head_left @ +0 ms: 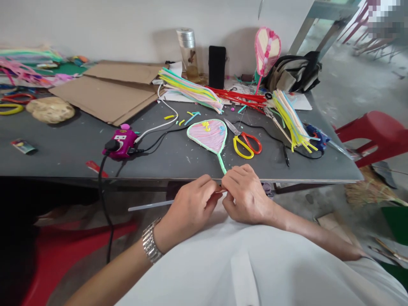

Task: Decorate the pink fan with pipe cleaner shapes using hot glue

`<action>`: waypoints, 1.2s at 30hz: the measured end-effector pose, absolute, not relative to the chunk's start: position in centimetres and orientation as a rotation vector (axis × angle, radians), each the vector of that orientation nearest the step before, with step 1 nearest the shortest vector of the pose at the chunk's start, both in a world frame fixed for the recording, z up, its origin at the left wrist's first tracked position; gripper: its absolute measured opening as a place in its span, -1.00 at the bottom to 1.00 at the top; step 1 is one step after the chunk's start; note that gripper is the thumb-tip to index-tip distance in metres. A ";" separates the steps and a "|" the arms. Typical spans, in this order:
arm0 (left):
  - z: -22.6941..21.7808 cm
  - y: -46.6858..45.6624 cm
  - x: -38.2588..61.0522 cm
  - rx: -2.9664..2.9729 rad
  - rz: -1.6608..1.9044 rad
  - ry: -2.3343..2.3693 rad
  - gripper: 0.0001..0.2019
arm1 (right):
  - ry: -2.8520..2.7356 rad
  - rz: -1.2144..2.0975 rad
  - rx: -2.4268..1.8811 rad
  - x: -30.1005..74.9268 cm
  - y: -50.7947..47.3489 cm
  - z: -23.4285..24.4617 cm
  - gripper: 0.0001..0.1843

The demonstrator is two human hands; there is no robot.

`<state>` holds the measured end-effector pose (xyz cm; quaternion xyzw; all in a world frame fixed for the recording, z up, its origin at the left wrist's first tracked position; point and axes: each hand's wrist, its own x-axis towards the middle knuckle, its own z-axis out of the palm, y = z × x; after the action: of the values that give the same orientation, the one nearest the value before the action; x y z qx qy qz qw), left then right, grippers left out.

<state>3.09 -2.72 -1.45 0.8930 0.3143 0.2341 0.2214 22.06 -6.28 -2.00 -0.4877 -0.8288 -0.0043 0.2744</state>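
Observation:
My left hand (193, 203), with a metal watch at its wrist, is closed around a translucent glue stick (149, 206) that juts out to the left. Right beside it, my right hand (245, 193) is curled with its fingertips pinched; what they grip is hidden. Both hands meet at the table's front edge. Just beyond them lies a flat heart-like fan shape (207, 135), pink-lilac with a mint-green fuzzy border and small yellow and blue flowers. Its green stem (222, 163) runs down to my right hand. Scissors (245, 144) with red and yellow handles rest to its right.
Pipe-cleaner bundles (194, 91) lie behind, with another bundle (291, 119) at right near a blue glue gun (321, 138). A purple power adapter (119, 144) trails cables. Cardboard (114, 89), a bottle (188, 55) and a finished-looking pink heart (267, 51) stand farther back. A red stool (376, 131) is at right.

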 end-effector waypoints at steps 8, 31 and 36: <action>-1.3 -2.4 2.1 2.300 0.669 0.903 -0.87 | -2.026 0.451 -1.135 24.1 -6.6 -1.7 -0.75; -1.2 -2.4 2.5 2.284 0.795 0.879 -0.90 | -1.913 0.575 -1.092 23.3 -6.4 -1.5 -0.79; -1.7 -2.6 2.7 2.321 0.840 0.859 -0.89 | -1.932 0.420 -1.108 22.7 -6.3 -2.3 -0.76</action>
<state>2.68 -2.62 -1.69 0.8574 0.3173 0.3102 0.2608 22.73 -6.30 -2.33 -0.4430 -0.7720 0.1679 0.4238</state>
